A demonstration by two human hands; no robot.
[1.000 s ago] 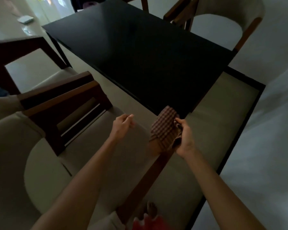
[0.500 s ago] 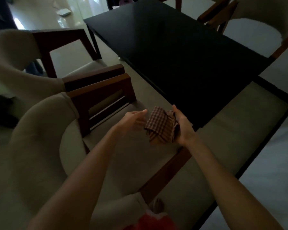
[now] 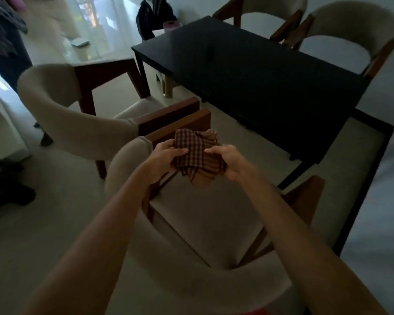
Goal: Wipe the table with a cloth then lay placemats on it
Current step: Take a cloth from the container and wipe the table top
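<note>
A brown checked cloth [image 3: 197, 155] hangs crumpled in the air between my two hands, above a chair seat. My left hand [image 3: 165, 156] pinches its left side with thumb and fingers. My right hand [image 3: 229, 162] grips its right side, fingers curled into the fabric. The black table [image 3: 248, 71] stretches away ahead and to the right, its glossy top bare; both hands are well short of its near edge. No placemats are in view.
A beige armchair [image 3: 191, 235] with brown wooden arms stands right below me, another chair [image 3: 77, 114] to its left. Two more chairs [image 3: 350, 37] stand across the table. A long bench [image 3: 350, 167] runs along the right. A dark bag [image 3: 155, 17] sits beyond the table's far end.
My left hand has come across and taken hold of the cloth, which only my right hand held before. The view has pulled back and swung right, showing more of the chairs.
</note>
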